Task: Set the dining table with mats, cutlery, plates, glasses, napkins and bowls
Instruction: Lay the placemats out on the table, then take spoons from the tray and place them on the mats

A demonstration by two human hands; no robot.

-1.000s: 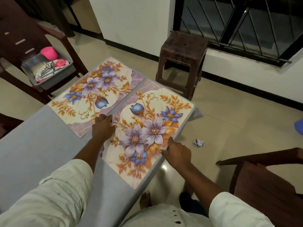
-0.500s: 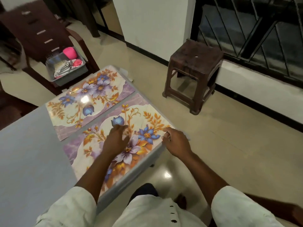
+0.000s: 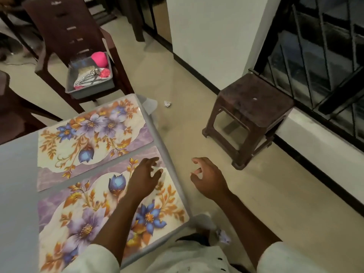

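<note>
- Head view looks down on a grey table [image 3: 17, 174] with two floral mats side by side along its right edge: the near mat [image 3: 82, 213] and the far mat [image 3: 92, 134], close together with a thin strip of table between them.
- Left hand [image 3: 144, 178] is over the far right part of the near mat, fingers spread and only loosely bent, holding nothing. Whether the fingertips touch the mat or hover just above it cannot be told; they are motion-blurred.
- Right hand [image 3: 208, 178] is off the table, over the floor just beyond the table's right edge, fingers loosely curled, nothing in it.
- A grey tray [image 3: 90, 89] sits on the seat of a dark wooden chair [image 3: 65, 26] beyond the table's far end. It holds metal cutlery [image 3: 88, 77], a pink rounded item [image 3: 100, 59] and other pieces too small and blurred to name.
- A brown plastic stool [image 3: 254, 107] stands on the floor to the right, near the barred window.
- Crumpled paper bits lie on the floor: one [image 3: 167, 104] near the table's far corner, one [image 3: 223, 236] by the person's knee.
- The near mat's lower edge is covered by the left sleeve and forearm, and the table's left side is cut off by the frame.
</note>
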